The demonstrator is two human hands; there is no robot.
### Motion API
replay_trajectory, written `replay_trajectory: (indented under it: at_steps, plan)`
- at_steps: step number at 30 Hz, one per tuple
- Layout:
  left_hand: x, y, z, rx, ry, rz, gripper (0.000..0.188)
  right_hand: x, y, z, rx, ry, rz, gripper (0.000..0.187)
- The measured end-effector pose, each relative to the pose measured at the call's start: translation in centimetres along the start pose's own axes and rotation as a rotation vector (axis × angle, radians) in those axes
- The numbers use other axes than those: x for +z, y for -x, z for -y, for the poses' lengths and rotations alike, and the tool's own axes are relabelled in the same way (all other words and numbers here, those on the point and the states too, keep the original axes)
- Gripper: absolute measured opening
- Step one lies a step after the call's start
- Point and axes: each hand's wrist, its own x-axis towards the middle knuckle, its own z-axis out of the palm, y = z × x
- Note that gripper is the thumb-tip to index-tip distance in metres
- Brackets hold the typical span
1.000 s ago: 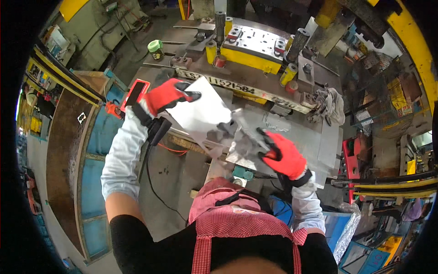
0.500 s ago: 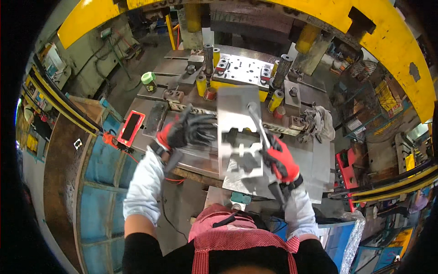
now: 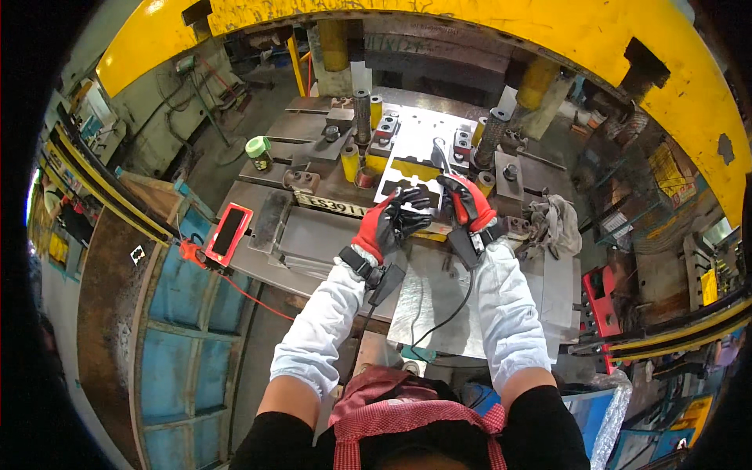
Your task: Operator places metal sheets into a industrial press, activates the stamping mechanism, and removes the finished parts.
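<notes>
A flat silver metal sheet (image 3: 386,185) with shaped cut-outs lies over the near part of the die (image 3: 419,117), and its far edge blends into the bright plate. My left hand (image 3: 389,222), in a red and black glove, is at the sheet's near left corner with its fingers curled at the edge; the thumb side is partly hidden. My right hand (image 3: 470,207), gloved alike, is closed round the handle of a metal hand tool with a rounded head (image 3: 439,146). The tool's head rests on or just over the sheet's right side.
Guide posts (image 3: 491,133) and yellow blocks stand around the die. A grey rag (image 3: 554,223) lies at right, a red-framed phone-like device (image 3: 229,233) and a green-lidded jar (image 3: 258,152) at left. Flat sheets (image 3: 439,301) lie on the near side. A yellow press frame arches overhead.
The sheet and the tool have moved away from me, onto the die. My left hand, spread and apart from the sheet before, has come right to its near edge.
</notes>
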Motion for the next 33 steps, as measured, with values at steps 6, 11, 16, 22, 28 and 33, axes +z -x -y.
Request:
replay_trajectory:
  at_steps: [6, 11, 16, 22, 28, 33]
  plan:
    - [-1.8, -0.7, 0.8, -0.032, -0.002, -0.041, 0.044, -0.7, -0.8, -0.5, -0.015, 0.068, 0.070, 0.027]
    - [-2.2, -0.9, 0.7, -0.052, -0.030, -0.143, 0.046, -0.2, -0.6, 0.6, 0.207, -0.159, -0.005, 0.017]
    - [-3.1, -0.8, 1.0, 0.118, -0.341, -0.098, 0.043, 1.0, -0.1, 1.6, 0.584, -0.590, -0.200, 0.017]
    - [0.2, -2.6, 1.8, -0.037, -0.021, -0.272, 0.040, -3.1, -1.4, -1.1, 0.016, 0.118, 0.200, 0.018]
    - [-1.8, -1.7, 1.1, -0.026, 0.093, -0.351, 0.039, 0.2, 2.1, 7.9, 0.904, -0.807, -0.418, 0.032]
    - [1.2, -1.1, 1.2, 0.004, 0.036, -0.373, 0.039, -0.5, 18.5, 13.0, 1.026, -0.511, -0.829, 0.035]
